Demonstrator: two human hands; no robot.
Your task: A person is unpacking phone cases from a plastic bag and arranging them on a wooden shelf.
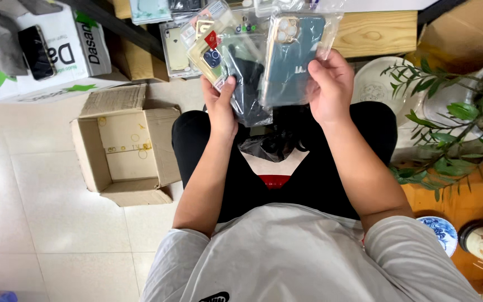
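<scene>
Phone cases in clear bags: our left hand (219,103) grips a fanned stack (225,56), our right hand (328,84) pinches a teal case (292,59) apart, above our lap, seemingly for sorting; open cardboard box (124,148) beside.

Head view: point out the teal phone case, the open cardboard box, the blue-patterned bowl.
Teal phone case (296,61), head view, middle of its back.
Open cardboard box (127,146), head view, inner bottom.
Blue-patterned bowl (441,232), head view, inside surface.
</scene>
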